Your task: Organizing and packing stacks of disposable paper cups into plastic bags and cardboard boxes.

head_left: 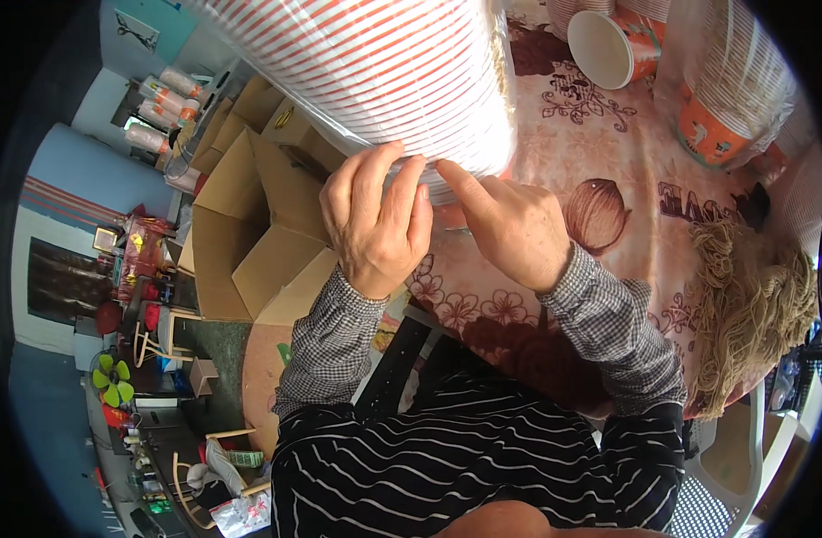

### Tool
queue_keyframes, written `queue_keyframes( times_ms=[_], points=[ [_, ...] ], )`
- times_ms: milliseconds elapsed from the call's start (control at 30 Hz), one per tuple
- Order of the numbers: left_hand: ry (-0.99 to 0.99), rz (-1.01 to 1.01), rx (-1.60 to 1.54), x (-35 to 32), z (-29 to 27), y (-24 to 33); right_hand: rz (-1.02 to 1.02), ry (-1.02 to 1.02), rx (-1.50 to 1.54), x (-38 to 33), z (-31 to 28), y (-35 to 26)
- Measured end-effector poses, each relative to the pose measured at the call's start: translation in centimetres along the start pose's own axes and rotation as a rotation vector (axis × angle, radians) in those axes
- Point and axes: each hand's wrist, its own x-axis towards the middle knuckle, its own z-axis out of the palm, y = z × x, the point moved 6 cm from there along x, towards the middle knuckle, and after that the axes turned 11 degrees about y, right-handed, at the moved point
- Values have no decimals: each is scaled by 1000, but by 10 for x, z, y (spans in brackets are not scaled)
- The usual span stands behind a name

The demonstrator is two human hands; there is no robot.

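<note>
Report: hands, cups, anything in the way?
Left hand, right hand: fingers at near end of cup stack. Stack plastic-wrapped. Open box left, tan yarn right; neither seems blocking.

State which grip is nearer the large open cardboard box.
Left. The left grip is just right of the box in the picture, at the wrapped cup stack; the right grip is farther right, over the tablecloth.

Bright glare whitens the cup stack; fisheye corners go black.

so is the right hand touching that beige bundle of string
Apart: the head view shows a stretch of printed tablecloth between the right hand and the beige string bundle.
</note>
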Motion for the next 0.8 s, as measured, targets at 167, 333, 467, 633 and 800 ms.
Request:
queue_keyframes(
  times_ms=[167, 333, 467, 633, 800],
  points=[
    [18, -11, -17, 1, -1, -1, -38, 34, 45, 16, -11, -17],
    [38, 7, -23, 2, -2, -2, -34, 16, 11, 29, -11, -19],
    [36, 12, -37, 1, -2, -3, -79, 2, -38, 30, -11, -16],
    [39, 4, -56, 1, -2, -3, -60, 10, -98, 30, -22, -9],
    [55, 6, -76, 0, -3, -6, -44, -7, -126, 31, -19, -9]
  ],
)
